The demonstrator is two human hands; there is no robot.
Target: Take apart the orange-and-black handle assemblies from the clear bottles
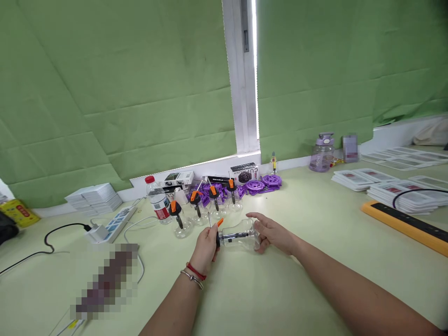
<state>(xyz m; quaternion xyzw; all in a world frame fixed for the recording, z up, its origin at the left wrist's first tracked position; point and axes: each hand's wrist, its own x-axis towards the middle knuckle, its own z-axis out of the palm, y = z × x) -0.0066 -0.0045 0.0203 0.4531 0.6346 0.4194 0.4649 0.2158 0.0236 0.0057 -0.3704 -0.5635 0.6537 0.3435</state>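
Note:
A clear dispenser bottle [240, 235] with a black top, an orange lever and a thin metal spout lies sideways between my hands, just above the table or touching it; I cannot tell which. My left hand [206, 247] is closed around its black top. Curled about the wide base is my right hand [271, 234], its fingers on the clear wall. A dark tube runs inside the bottle. Behind it stand several similar bottles [198, 214] with black and orange tops, the nearest one [181, 227] left of my left hand.
Purple plastic parts [257, 186] and small boxes [245, 173] lie along the wall. A red-capped water bottle [158, 200] and a power strip [121, 223] are at left. To the right are a lilac drinking bottle [321, 156], stacked cards [399, 193] and an orange-black bar [406, 226].

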